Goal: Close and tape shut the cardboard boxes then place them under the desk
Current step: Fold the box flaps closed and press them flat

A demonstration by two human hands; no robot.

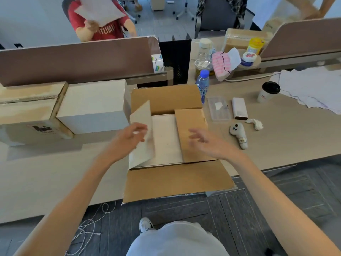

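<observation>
Two hands reach over one open cardboard box [166, 163] that sits on the table [55, 172], right at the near edge. The left hand [132, 134] is at the left side of the box. Its fingers curl on the left flap [142, 115] and hold it, and the flap stands up and tips in over the box. The right hand [204, 143] is over the right side. Its fingers are spread wide and hold nothing. This hand looks blurry, so I cannot tell if it touches the right flap [190, 119], which lies down flat over the box. The far flap [166, 97] stands up at the back. The near flap [175, 180] lies open toward the person and sticks out past the table edge. Between the two hands you can see something pale and flat inside the box. A white box [94, 106] sits just beside the cardboard box on the left, and a taped brown box [27, 108] sits next to that one. A water bottle [202, 84] stands by the far right corner. A gray controller [238, 133] lies on the table near the right hand.
</observation>
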